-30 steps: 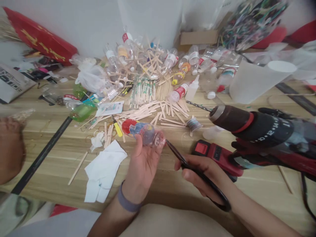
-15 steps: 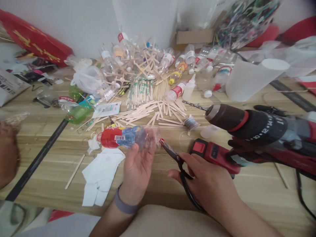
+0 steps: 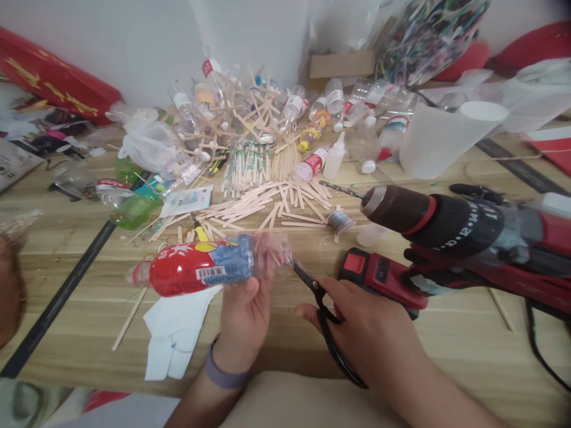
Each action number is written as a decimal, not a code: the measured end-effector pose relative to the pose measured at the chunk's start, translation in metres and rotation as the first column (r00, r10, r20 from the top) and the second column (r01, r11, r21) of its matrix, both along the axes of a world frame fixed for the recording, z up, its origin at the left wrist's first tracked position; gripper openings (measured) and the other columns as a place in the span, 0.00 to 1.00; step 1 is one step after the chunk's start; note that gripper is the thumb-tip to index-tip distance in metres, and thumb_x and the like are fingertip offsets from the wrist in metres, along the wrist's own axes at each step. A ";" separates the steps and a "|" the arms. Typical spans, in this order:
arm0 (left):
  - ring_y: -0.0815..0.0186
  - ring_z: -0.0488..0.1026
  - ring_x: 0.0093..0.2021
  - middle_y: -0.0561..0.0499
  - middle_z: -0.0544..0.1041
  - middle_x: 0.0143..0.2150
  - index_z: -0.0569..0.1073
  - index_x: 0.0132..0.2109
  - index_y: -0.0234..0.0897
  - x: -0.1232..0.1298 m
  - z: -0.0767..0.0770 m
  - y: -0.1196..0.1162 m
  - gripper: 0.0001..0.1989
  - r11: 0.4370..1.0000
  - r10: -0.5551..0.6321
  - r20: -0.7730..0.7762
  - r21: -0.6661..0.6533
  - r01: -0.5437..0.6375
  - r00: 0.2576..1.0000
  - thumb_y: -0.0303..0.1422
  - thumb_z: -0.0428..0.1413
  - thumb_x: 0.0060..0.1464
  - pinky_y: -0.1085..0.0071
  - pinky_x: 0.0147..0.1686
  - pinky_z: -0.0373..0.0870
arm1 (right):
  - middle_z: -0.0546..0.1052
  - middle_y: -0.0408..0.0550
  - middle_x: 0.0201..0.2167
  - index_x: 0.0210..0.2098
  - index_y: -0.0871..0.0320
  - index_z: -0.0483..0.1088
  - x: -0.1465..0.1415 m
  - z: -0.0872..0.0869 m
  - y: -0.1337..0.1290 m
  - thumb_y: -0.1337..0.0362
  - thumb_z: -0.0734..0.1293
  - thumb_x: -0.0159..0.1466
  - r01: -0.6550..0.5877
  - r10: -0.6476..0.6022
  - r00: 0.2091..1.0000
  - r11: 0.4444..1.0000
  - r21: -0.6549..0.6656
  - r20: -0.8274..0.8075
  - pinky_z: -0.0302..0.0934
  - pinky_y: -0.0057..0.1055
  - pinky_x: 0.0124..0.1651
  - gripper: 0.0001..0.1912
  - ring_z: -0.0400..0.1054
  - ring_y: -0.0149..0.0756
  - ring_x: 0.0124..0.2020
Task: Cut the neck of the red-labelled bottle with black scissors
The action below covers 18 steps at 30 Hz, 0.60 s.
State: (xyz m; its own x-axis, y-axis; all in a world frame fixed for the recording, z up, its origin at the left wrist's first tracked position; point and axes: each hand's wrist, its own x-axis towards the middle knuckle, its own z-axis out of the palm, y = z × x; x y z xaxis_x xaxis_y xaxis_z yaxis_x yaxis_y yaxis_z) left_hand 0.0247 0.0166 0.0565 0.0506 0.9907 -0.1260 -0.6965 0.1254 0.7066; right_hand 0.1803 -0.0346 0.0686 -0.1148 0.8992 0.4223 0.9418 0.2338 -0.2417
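Observation:
My left hand (image 3: 250, 297) is wrapped round the clear base end of a plastic bottle (image 3: 191, 267) with a red and blue label. The bottle lies sideways above the table, its neck pointing left. In my right hand (image 3: 357, 318) is a pair of scissors (image 3: 330, 324) with black handles, my fingers in and round the loops. The scissor tips are at the bottle's base, where a small red spot shows; whether the blades cut into the plastic I cannot tell. Below the bottle lies a folded white cloth or paper (image 3: 176, 333).
A cordless drill (image 3: 428, 217) with its bit pointing left lies close to my right hand. Wooden sticks (image 3: 250, 205), a thread spool (image 3: 341, 220) and several plastic bottles (image 3: 334, 98) spread behind. Another person's hand (image 3: 11, 291) is at the left edge.
The bottle has tilted and turned in my left hand, its neck end swinging left and nearer to me, showing more red label. The scissors stay at its base. The view has shifted slightly.

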 end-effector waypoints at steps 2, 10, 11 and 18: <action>0.59 0.59 0.68 0.54 0.74 0.61 0.77 0.51 0.47 -0.001 -0.003 -0.002 0.22 0.999 -0.017 0.013 0.038 0.017 1.000 0.31 0.64 0.46 0.63 0.67 0.58 | 0.73 0.44 0.20 0.35 0.60 0.74 0.000 0.000 0.000 0.43 0.48 0.71 0.015 -0.015 0.999 1.000 0.009 0.044 0.47 0.30 0.17 0.33 0.68 0.33 0.15; 0.60 0.60 0.67 0.53 0.74 0.60 0.76 0.52 0.44 -0.003 -0.004 -0.002 0.23 0.998 -0.058 0.050 -0.020 0.059 0.997 0.32 0.64 0.47 0.67 0.66 0.58 | 0.70 0.44 0.16 0.30 0.61 0.74 -0.003 0.006 0.003 0.47 0.45 0.73 0.024 -0.036 0.988 0.997 0.078 0.150 0.44 0.30 0.18 0.35 0.65 0.31 0.13; 0.61 0.61 0.67 0.53 0.75 0.59 0.76 0.52 0.45 -0.003 -0.003 -0.001 0.21 0.998 -0.054 0.056 -0.035 0.056 0.997 0.32 0.64 0.48 0.67 0.65 0.60 | 0.70 0.43 0.16 0.30 0.61 0.74 -0.003 0.005 0.003 0.48 0.45 0.73 0.023 -0.035 0.988 0.996 0.084 0.148 0.44 0.30 0.18 0.35 0.65 0.31 0.12; 0.62 0.71 0.60 0.50 0.79 0.53 0.77 0.48 0.44 -0.003 0.000 0.007 0.13 0.984 -0.034 0.164 -0.169 0.062 0.986 0.34 0.60 0.54 0.68 0.56 0.70 | 0.68 0.43 0.14 0.29 0.61 0.74 0.000 -0.001 0.007 0.47 0.48 0.73 -0.006 -0.003 0.996 0.995 0.098 0.085 0.44 0.30 0.20 0.34 0.64 0.31 0.14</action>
